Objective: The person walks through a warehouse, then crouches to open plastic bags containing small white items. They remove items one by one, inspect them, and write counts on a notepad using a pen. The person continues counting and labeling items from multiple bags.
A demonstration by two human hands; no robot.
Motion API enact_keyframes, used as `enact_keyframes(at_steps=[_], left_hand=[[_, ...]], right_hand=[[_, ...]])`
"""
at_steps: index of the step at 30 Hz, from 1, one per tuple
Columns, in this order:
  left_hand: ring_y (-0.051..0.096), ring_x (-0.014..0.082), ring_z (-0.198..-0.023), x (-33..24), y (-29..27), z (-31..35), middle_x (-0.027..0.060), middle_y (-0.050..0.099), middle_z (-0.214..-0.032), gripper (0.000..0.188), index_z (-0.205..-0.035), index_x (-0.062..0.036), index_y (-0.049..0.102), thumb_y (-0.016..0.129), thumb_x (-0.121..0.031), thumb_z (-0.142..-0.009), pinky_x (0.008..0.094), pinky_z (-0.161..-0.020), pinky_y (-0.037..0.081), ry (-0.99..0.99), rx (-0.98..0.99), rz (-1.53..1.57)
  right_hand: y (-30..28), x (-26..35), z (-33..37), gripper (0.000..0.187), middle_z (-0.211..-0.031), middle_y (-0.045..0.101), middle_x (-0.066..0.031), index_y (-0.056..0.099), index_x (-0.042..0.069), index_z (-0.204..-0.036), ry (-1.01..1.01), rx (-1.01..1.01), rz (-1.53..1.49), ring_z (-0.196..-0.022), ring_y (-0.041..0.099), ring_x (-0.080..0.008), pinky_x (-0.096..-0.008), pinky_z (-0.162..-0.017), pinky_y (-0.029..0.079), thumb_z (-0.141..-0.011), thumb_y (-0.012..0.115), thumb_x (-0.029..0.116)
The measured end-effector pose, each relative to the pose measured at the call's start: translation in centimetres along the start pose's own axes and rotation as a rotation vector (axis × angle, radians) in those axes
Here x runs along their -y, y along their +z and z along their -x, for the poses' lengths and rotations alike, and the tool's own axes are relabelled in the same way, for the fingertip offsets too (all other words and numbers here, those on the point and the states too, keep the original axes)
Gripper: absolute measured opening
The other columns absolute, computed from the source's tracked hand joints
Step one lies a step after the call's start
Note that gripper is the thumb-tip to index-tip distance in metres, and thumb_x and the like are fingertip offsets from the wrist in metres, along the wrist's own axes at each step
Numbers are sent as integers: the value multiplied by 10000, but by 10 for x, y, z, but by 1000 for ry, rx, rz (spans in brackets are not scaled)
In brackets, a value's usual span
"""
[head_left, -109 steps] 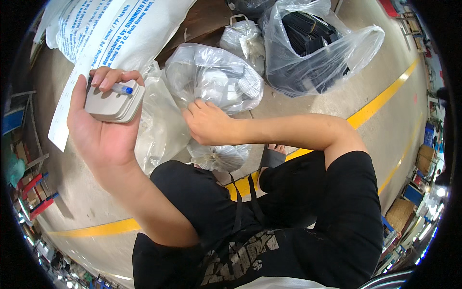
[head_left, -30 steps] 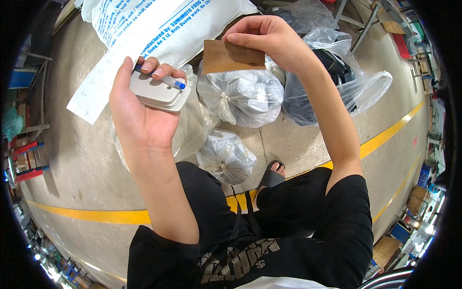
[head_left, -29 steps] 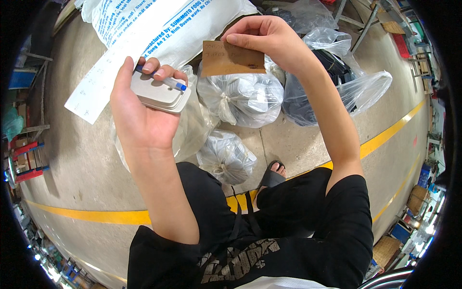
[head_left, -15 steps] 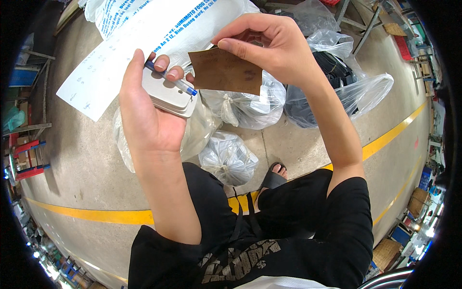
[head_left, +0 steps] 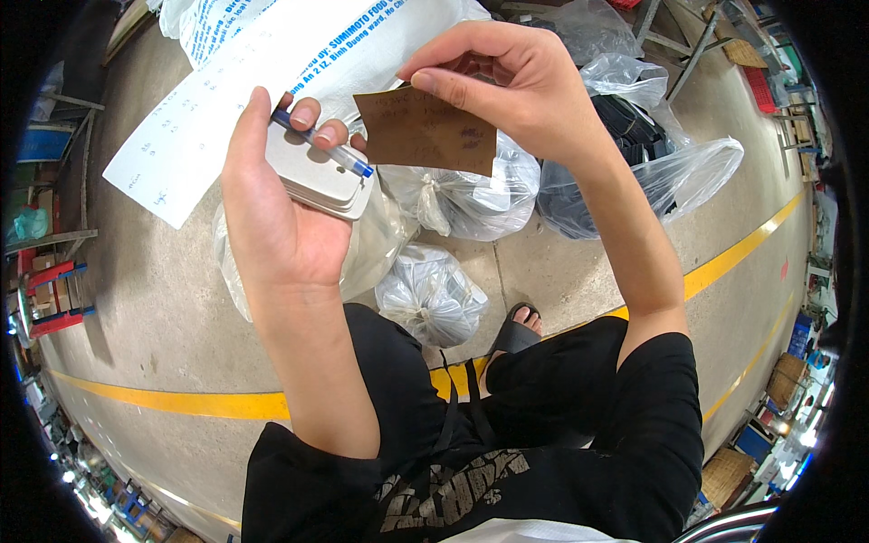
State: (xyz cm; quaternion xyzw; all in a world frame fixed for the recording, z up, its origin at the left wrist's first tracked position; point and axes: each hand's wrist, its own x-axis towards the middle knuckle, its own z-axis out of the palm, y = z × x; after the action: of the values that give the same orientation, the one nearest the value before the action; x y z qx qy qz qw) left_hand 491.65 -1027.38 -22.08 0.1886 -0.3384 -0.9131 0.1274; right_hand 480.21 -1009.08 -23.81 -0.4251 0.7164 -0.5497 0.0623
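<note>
Since a second ago your right hand (head_left: 520, 89) has brought the brown card (head_left: 425, 134) slightly left and nearer, tipping its face toward you; its marks are likely easier to read now. Hands apart: right pinches the card's upper edge, clear tied bag (head_left: 509, 197) beyond; left hand (head_left: 294, 217) grips blue-ended pen (head_left: 337, 152) and pale rounded stack (head_left: 312, 176), white sheet (head_left: 176, 149) spread behind, far left.

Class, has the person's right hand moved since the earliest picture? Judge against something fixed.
Yes. Against the yellow floor line, the right hand has moved up and to the right in the view, farther from the line.
</note>
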Motion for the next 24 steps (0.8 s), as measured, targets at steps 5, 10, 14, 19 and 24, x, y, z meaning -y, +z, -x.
enact_keyframes(at_steps=[5, 10, 14, 19, 24], left_hand=[[517, 141, -720, -1, -1, -1, 14, 530, -789, 189, -1030, -75, 505, 488, -262, -1045, 384, -790, 447, -9, 11, 6], [519, 141, -724, -1, 1, 1, 14, 531, -787, 198, -1032, -72, 512, 491, -268, -1045, 385, -792, 449, -4, 13, 18], [518, 142, -725, -1, -1, 0, 16, 533, -787, 199, -1026, -73, 514, 491, -269, -1047, 385, -787, 449, -7, 31, 22], [520, 146, -720, 1, -1, -2, 21, 535, -789, 194, -1022, -72, 510, 485, -263, -1049, 382, -773, 452, -25, 32, 31], [521, 149, -713, -1, -1, -1, 26, 535, -789, 193, -1024, -67, 504, 481, -258, -1049, 376, -765, 454, -27, 24, 28]], right_hand=[[0, -2, 0, 143, -986, 740, -44, 742, 35, -1052, 4, -4, -22, -914, 680, -93, -245, -860, 548, -938, 708, 114], [-3, -6, -1, 143, -992, 741, -39, 744, 44, -1052, 8, -8, -91, -920, 679, -91, -248, -863, 548, -937, 711, 123], [-2, -7, -1, 145, -999, 742, -37, 744, 50, -1055, 13, -21, -101, -927, 681, -95, -251, -870, 548, -937, 712, 128], [-3, -12, 0, 153, -1004, 742, -41, 739, 46, -1060, 28, -12, -107, -936, 683, -99, -256, -884, 546, -940, 709, 137], [-2, -13, 0, 159, -1013, 743, -46, 734, 43, -1063, 77, -9, -134, -944, 685, -101, -258, -894, 543, -942, 709, 143]])
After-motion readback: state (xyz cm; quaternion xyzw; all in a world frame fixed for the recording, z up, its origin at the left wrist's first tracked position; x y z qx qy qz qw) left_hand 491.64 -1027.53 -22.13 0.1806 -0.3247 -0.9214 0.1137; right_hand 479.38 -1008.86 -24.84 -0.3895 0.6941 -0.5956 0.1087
